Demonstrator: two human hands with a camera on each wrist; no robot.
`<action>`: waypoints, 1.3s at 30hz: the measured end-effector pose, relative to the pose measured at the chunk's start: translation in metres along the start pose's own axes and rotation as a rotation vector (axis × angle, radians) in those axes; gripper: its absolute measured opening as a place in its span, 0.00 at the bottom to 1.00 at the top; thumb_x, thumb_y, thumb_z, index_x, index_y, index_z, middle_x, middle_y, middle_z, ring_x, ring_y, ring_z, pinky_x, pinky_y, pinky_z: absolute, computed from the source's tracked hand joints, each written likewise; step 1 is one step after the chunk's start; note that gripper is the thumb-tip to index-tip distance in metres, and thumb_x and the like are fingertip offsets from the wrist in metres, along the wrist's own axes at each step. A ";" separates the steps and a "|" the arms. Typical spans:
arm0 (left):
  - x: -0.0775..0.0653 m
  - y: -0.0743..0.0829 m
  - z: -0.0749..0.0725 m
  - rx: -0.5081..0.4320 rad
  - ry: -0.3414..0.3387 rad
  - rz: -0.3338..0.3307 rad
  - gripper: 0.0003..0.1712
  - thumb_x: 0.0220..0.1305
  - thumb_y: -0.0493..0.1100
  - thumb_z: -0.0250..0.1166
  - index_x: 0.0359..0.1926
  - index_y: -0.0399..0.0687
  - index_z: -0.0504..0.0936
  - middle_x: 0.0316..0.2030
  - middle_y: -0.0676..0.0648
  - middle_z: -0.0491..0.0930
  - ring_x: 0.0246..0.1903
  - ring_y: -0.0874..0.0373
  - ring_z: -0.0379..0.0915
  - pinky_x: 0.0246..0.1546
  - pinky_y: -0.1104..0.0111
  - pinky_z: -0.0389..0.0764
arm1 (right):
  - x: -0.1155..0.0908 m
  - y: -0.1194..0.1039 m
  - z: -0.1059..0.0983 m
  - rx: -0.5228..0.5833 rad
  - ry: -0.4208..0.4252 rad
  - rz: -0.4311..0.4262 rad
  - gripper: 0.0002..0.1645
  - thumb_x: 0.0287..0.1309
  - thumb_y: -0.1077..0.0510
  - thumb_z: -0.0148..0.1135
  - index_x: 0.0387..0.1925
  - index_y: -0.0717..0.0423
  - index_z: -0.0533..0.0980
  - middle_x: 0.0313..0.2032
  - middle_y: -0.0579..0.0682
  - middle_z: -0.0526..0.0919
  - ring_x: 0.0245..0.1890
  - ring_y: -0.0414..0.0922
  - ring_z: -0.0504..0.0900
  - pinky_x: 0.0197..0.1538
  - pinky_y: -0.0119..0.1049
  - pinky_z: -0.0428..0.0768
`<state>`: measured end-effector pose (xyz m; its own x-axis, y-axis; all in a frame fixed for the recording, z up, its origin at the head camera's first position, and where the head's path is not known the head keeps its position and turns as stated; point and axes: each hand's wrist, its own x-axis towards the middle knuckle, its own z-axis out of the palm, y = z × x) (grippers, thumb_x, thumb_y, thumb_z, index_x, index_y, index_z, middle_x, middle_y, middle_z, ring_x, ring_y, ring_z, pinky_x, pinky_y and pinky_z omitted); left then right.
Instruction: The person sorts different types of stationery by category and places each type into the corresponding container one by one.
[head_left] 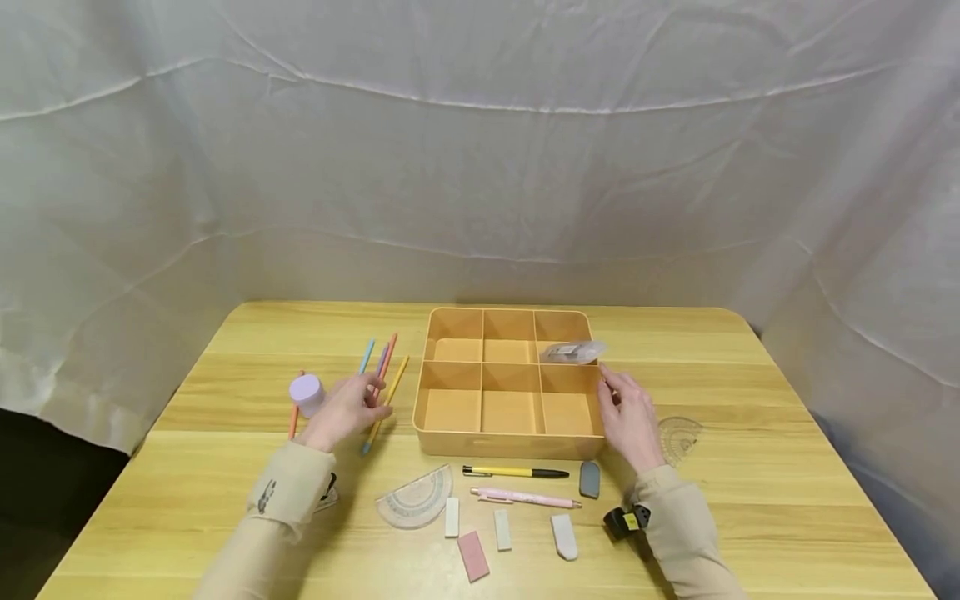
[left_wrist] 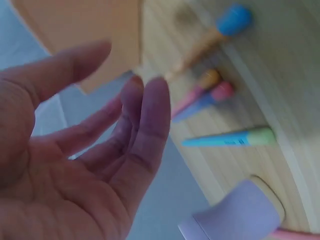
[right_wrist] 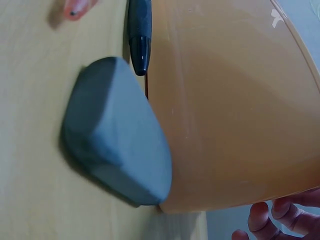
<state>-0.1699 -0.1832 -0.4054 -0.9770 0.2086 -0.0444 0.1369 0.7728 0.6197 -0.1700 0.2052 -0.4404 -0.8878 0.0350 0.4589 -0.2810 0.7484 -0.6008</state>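
My left hand hovers over several coloured pencils, fingers loosely bent, and the left wrist view shows nothing between thumb and fingers. Below it are a yellow pencil, a red pencil and a blue pencil. A lilac round-topped container stands beside that wrist. My right hand touches the right side of an orange compartment box with its fingertips. A clear plastic packet lies across the box's back right compartment. Near the box's front right corner is a dark grey eraser.
In front of the box lie a yellow-and-black pen, a pink pen, a clear protractor, a pink eraser and several white erasers. Another protractor lies right of the right hand. A pale curtain hangs behind the table.
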 end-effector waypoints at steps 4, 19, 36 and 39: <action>-0.002 -0.005 0.000 0.072 -0.036 -0.042 0.20 0.49 0.37 0.73 0.43 0.34 0.76 0.24 0.46 0.79 0.23 0.57 0.72 0.24 0.64 0.76 | 0.000 0.000 0.002 0.007 -0.009 0.011 0.20 0.64 0.67 0.53 0.56 0.72 0.74 0.29 0.59 0.80 0.25 0.50 0.77 0.26 0.44 0.76; -0.009 -0.009 0.003 0.257 -0.091 -0.099 0.26 0.37 0.37 0.79 0.38 0.39 0.75 0.25 0.46 0.73 0.26 0.51 0.69 0.30 0.57 0.75 | 0.000 -0.001 0.003 0.035 -0.011 0.018 0.20 0.64 0.67 0.53 0.56 0.72 0.74 0.30 0.60 0.81 0.25 0.50 0.76 0.26 0.43 0.76; -0.014 -0.006 0.003 0.228 -0.097 -0.127 0.25 0.38 0.35 0.78 0.38 0.39 0.75 0.22 0.47 0.72 0.21 0.54 0.70 0.23 0.63 0.75 | 0.000 -0.001 0.003 0.035 -0.015 0.017 0.20 0.64 0.67 0.53 0.56 0.72 0.74 0.30 0.60 0.81 0.25 0.50 0.77 0.25 0.43 0.76; -0.015 -0.006 0.003 0.214 -0.095 -0.118 0.25 0.39 0.34 0.77 0.38 0.38 0.75 0.22 0.47 0.73 0.19 0.56 0.71 0.22 0.64 0.75 | 0.000 -0.001 0.003 0.031 -0.009 0.013 0.20 0.64 0.67 0.53 0.55 0.72 0.74 0.30 0.60 0.81 0.25 0.50 0.77 0.26 0.44 0.77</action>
<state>-0.1556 -0.1891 -0.4106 -0.9698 0.1574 -0.1863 0.0645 0.9021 0.4267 -0.1711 0.2026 -0.4420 -0.8946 0.0381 0.4452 -0.2810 0.7267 -0.6268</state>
